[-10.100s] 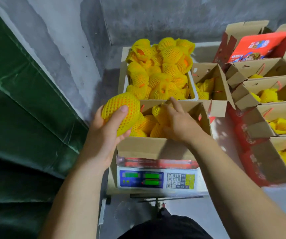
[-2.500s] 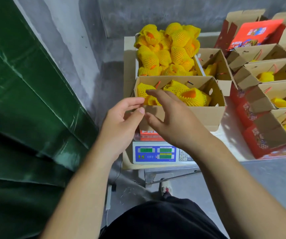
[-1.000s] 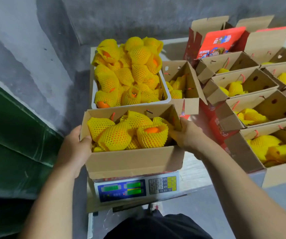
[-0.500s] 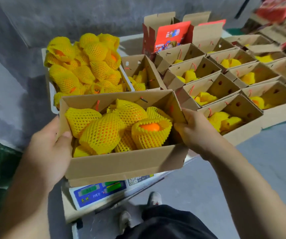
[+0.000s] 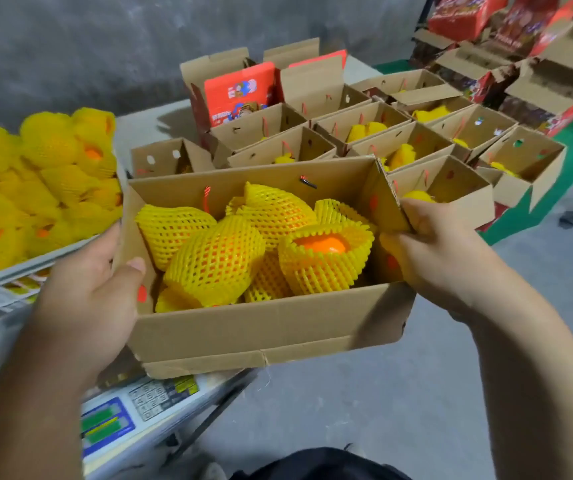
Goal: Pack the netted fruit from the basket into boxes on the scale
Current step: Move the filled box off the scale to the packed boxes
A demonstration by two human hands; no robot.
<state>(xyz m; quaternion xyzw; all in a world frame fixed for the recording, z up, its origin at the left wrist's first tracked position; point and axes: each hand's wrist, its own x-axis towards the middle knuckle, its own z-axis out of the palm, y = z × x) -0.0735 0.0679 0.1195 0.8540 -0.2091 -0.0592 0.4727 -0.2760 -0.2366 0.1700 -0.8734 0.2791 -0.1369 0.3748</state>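
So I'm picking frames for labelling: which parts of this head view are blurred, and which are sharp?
Head view: the basket fruit and scale at left are blurred; the held box and its netted fruit stay sharp.

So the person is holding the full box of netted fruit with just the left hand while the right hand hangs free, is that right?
Not quite. The head view shows both hands on the box: the left hand grips its left end and the right hand grips its right end. It is indeed full of netted fruit.
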